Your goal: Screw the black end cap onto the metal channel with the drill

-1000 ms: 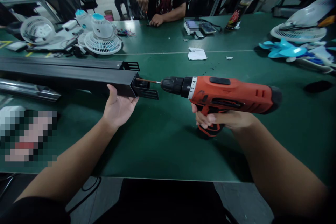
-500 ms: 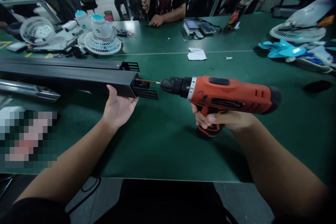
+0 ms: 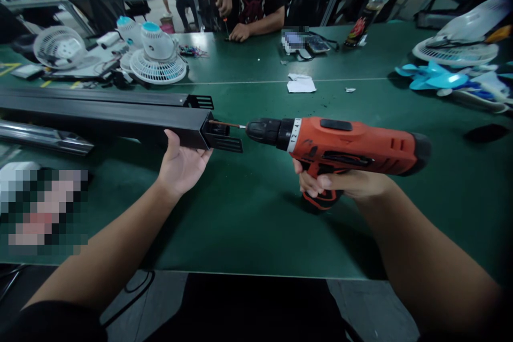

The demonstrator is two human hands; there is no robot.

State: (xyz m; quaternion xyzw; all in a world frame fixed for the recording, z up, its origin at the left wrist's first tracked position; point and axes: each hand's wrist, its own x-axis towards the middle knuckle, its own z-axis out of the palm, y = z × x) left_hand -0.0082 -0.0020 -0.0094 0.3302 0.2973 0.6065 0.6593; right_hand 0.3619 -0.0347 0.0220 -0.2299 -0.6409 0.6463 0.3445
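At the far left, a shiny metal tube (image 3: 44,137) lies on the green tabletop (image 3: 120,181), near a long black square tube (image 3: 152,120) stretching toward the middle. The person's left grip (image 3: 182,165) clasps that tube's right end from below, thumb against its near side. A thin bit (image 3: 228,124) runs from the opening to an orange-red drill (image 3: 356,144), whose handle the right grip (image 3: 340,180) encircles. Farther right lie blue fan blades (image 3: 436,76).

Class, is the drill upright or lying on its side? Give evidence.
The drill is upright: its body sits above the right hand gripping it, its base below.
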